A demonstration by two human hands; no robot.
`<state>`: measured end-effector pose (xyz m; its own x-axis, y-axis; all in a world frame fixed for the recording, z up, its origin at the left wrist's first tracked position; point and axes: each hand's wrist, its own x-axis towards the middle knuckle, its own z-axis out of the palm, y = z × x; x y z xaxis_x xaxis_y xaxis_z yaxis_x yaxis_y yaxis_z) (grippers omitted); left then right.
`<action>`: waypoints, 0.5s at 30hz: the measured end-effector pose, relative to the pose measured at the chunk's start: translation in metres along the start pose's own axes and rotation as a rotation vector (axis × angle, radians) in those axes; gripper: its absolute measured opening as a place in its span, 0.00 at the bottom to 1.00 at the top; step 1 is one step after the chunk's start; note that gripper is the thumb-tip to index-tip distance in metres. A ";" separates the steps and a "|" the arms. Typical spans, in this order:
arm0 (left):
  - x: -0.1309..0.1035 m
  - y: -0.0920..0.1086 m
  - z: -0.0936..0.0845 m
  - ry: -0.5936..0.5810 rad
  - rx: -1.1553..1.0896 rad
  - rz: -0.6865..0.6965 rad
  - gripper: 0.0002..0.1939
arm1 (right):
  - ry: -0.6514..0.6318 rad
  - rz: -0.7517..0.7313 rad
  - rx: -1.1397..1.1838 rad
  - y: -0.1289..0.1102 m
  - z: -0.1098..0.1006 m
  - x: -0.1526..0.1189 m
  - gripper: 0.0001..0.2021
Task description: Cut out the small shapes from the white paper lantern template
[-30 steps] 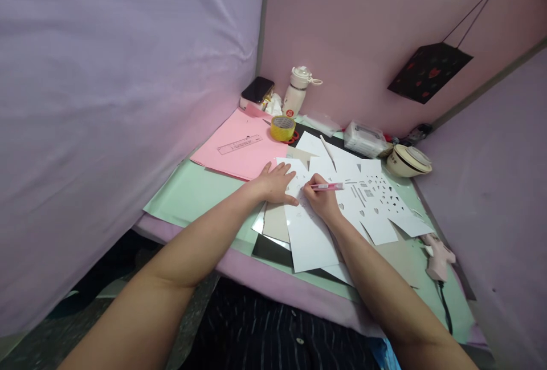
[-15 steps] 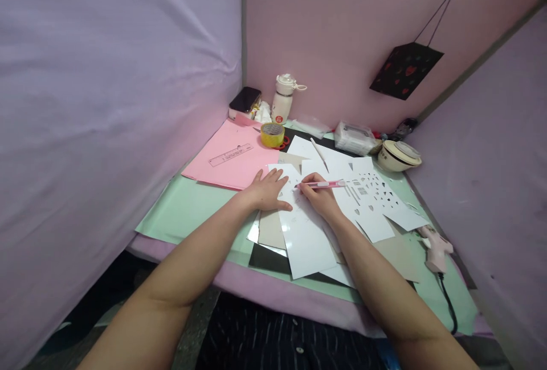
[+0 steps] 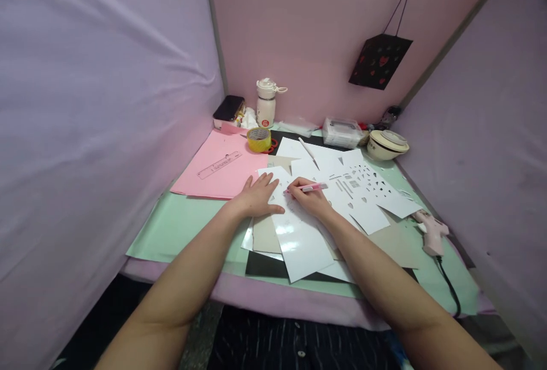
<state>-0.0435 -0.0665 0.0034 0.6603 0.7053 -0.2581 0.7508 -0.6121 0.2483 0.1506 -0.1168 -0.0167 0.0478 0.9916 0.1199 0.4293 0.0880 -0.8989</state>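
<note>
A white glossy paper sheet [image 3: 301, 244] lies in front of me, with small marks or cuts in its upper part. My left hand [image 3: 258, 196] rests flat on its left side, fingers spread. Gripped like a pen, a pink and white craft knife [image 3: 314, 187] is in my right hand [image 3: 308, 199], its tip down at the sheet. Just right of that hand are white sheets with small cut-out shapes [image 3: 363, 185], among them triangles and hearts. A slim white pen-like tool [image 3: 307, 150] lies on the paper behind.
Pink paper [image 3: 205, 185] with a clear ruler [image 3: 220, 165] lies at left. Behind stand yellow tape [image 3: 258, 139], red-handled scissors [image 3: 273, 145], a white bottle [image 3: 265, 105], a plastic box [image 3: 342, 133] and a bowl [image 3: 387, 146]. A corded glue gun [image 3: 433, 233] lies at right.
The camera view has shifted, so the table items appear further left. The knife has turned slightly in my right hand, near the same part of the sheet. My left hand stays flat.
</note>
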 end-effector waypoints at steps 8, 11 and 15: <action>0.000 0.000 0.000 -0.001 0.004 0.006 0.51 | 0.020 0.060 0.040 -0.001 0.003 0.000 0.06; 0.001 0.000 0.000 -0.001 0.004 0.005 0.51 | 0.033 0.077 0.024 -0.001 0.004 0.001 0.06; 0.000 0.001 -0.001 -0.006 -0.001 -0.002 0.50 | 0.038 0.104 0.015 -0.002 0.006 0.001 0.06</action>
<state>-0.0425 -0.0665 0.0042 0.6591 0.7040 -0.2645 0.7520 -0.6106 0.2486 0.1446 -0.1158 -0.0169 0.1259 0.9912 0.0415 0.4064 -0.0133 -0.9136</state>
